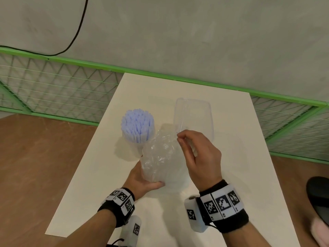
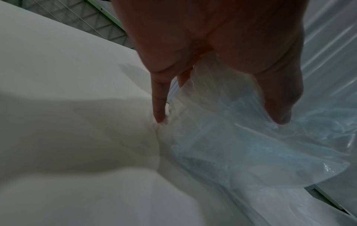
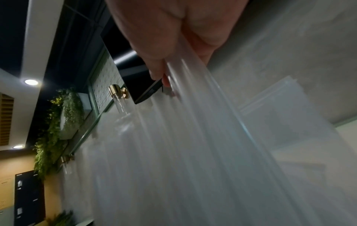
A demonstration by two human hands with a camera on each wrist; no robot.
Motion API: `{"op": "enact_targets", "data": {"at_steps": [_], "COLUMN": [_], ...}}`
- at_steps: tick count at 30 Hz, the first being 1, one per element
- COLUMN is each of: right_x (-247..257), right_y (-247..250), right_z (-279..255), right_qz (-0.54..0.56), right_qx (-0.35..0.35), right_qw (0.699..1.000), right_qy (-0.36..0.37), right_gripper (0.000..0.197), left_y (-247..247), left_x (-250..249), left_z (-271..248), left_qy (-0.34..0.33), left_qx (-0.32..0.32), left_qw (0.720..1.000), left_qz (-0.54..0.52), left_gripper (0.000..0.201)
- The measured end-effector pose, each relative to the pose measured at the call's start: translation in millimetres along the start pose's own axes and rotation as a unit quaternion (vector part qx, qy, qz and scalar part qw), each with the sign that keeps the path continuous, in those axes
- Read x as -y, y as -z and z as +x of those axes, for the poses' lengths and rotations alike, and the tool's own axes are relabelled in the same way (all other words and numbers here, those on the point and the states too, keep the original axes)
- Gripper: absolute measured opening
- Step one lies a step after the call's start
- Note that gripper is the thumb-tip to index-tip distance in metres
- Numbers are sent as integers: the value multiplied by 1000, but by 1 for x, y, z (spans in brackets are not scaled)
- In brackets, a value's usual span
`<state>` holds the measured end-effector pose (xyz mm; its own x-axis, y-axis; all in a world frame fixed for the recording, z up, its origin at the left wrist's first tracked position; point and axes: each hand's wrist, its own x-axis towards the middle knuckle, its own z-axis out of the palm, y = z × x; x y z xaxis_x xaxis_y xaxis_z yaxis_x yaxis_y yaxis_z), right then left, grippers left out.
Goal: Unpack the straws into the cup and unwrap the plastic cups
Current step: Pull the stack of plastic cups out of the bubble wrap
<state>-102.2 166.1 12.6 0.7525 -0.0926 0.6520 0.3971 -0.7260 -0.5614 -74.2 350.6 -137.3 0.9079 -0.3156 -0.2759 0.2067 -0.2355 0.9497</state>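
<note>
Light-blue straws (image 1: 137,124) stand bunched in a clear cup (image 1: 135,145) left of centre on the white table (image 1: 99,175). Just in front of it is a stack of plastic cups in crinkled clear wrap (image 1: 159,157). My left hand (image 1: 148,180) grips the stack's lower end from underneath, thumb on the near side. My right hand (image 1: 179,138) pinches the wrap at its upper end. In the left wrist view, my left hand (image 2: 220,120) lies against the wrap (image 2: 251,145). The right wrist view shows my right hand (image 3: 166,82) pinching stretched film (image 3: 193,137).
An empty clear plastic package (image 1: 194,116) lies on the table behind my right hand. A green wire fence (image 1: 53,90) runs along the table's far side and right. A dark shoe-like shape (image 1: 318,195) sits at the right edge over the wooden floor (image 1: 35,157).
</note>
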Motion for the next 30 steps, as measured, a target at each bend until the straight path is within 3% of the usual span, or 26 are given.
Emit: {"op": "enact_targets", "data": {"at_steps": [3, 8, 16, 20, 22, 27, 30], "right_x": [-2, 5, 1, -32, -58, -120, -139], "right_y": [14, 60, 118, 106, 85, 33, 22], "right_z": [20, 75, 140, 167, 172, 144, 128], "right_qz": [-13, 94, 204, 209, 185, 93, -37], "right_qx": [-18, -101, -181, -192, -161, 0, 129], "right_qw": [1000, 987, 961, 958, 967, 983, 976], "right_qy": [18, -85, -51, -40, -63, -155, -170], "right_gripper": [11, 16, 17, 15, 12, 5, 19], "left_y": [1, 0, 0, -1, -2, -2, -2], "left_x": [1, 0, -1, -1, -2, -4, -5], "left_z": [1, 0, -2, -2, -3, -4, -4], "left_qy": [-1, -5, 0, 2, 1, -5, -7], "left_qx": [-3, -3, -10, -17, -18, -16, -18], "left_qw": [1000, 1000, 1000, 1000, 1000, 999, 999], "left_qz": [4, 18, -5, -14, -19, -29, -29], "left_gripper": [84, 85, 82, 84, 83, 79, 83]}}
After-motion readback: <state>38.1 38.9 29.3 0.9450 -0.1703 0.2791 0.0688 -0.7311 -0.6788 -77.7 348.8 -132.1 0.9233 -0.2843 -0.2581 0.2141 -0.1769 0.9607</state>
